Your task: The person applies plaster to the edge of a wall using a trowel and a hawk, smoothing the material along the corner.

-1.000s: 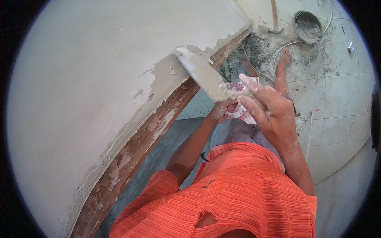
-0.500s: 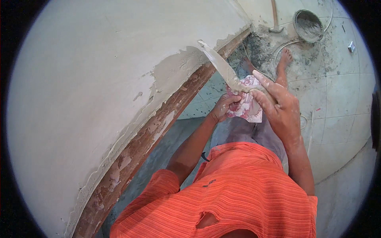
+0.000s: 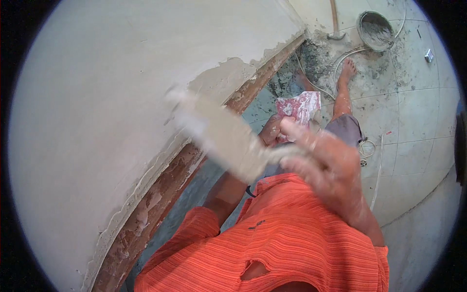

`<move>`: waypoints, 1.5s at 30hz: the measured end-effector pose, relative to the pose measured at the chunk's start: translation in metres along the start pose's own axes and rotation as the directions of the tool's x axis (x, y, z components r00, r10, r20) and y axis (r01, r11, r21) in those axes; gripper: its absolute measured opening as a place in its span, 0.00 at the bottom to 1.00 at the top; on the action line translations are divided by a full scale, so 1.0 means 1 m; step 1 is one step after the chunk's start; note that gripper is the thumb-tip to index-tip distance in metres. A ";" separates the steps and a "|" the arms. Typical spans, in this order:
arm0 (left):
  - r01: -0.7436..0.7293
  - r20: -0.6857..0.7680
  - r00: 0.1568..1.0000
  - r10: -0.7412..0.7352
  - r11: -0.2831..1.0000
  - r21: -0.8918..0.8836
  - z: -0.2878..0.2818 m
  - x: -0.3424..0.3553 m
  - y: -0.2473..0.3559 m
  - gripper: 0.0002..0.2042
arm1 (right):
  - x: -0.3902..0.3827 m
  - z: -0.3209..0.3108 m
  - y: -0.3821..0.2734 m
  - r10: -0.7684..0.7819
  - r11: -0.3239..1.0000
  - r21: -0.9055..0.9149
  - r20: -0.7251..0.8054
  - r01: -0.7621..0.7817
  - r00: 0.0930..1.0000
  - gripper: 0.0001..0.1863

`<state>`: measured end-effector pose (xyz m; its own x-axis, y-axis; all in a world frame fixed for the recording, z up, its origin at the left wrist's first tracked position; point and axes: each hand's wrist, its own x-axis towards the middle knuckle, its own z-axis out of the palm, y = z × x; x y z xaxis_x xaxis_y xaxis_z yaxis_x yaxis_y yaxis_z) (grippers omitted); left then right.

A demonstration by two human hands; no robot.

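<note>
My right hand grips the handle of a plastering trowel, its long blade smeared with grey-beige plaster and blurred by motion. The blade lies in front of the wall near a wooden frame edge; whether it touches the wall I cannot tell. Partly behind the trowel, my left hand is closed on a red-and-white plaster-smeared sheet, held low in front of my legs. Damp, darker plaster lies along the wall's edge beside the wood.
A bucket with grey residue stands on the tiled floor at the far right. Near it lie a wooden-handled tool, a pale cable, a small box and scattered mortar. A coiled cord lies right of my legs.
My right hand has brought the trowel down and left, turning its blade broadside toward the wall edge. The left hand with the sheet has shifted only slightly.
</note>
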<state>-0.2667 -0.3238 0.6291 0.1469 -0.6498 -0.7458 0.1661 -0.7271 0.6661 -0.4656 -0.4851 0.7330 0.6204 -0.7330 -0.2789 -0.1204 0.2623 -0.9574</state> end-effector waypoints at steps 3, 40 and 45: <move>-0.153 0.293 0.946 0.140 0.988 0.022 -0.029 0.023 -0.044 0.16 | 0.010 0.002 0.040 0.135 0.990 0.061 -0.124 -0.128 0.983 0.26; 0.586 0.326 0.806 -0.494 0.745 -0.319 -0.034 0.048 -0.048 0.12 | 0.002 0.000 -0.039 -0.036 0.999 -0.012 0.054 0.037 0.998 0.31; 0.462 0.246 0.884 -0.397 0.820 -0.338 -0.015 0.040 -0.024 0.06 | -0.029 -0.006 -0.001 0.210 0.930 0.345 -0.219 -0.126 0.953 0.24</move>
<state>-0.2502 -0.3295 0.5832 -0.1757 -0.3402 -0.9238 0.5334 -0.8216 0.2011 -0.4877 -0.4677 0.7415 0.3964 -0.7805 -0.4833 0.0768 0.5528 -0.8298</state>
